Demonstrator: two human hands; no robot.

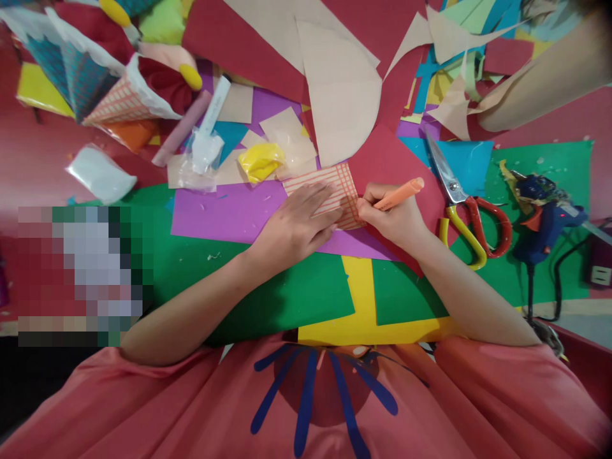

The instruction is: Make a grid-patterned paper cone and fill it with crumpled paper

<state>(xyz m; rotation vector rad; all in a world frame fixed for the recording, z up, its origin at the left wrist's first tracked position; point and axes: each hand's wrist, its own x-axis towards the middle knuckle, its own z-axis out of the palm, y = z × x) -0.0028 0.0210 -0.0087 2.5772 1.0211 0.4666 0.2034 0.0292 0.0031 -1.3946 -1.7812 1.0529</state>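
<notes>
Under my left hand (296, 220) lies a small beige paper piece (342, 182) with orange stripes, crossed into a grid along its right side. The left hand rests flat on it, fingers stretched out to the right. My right hand (394, 213) grips an orange marker (401, 193) at the paper's right edge; its tip is hidden by the fingers. Beneath the striped piece are purple sheet (215, 213) and red sheet (382, 156). Right of my right hand lie scissors (454, 191) with red and yellow handles, blades partly apart.
A blue glue gun (545, 229) with a cord lies at right on a green sheet (511, 166). Paper cones (129, 95) stand at upper left. A yellow clay packet (261, 161), a white packet (100, 173) and a beige cut-out (339, 89) lie beyond my hands.
</notes>
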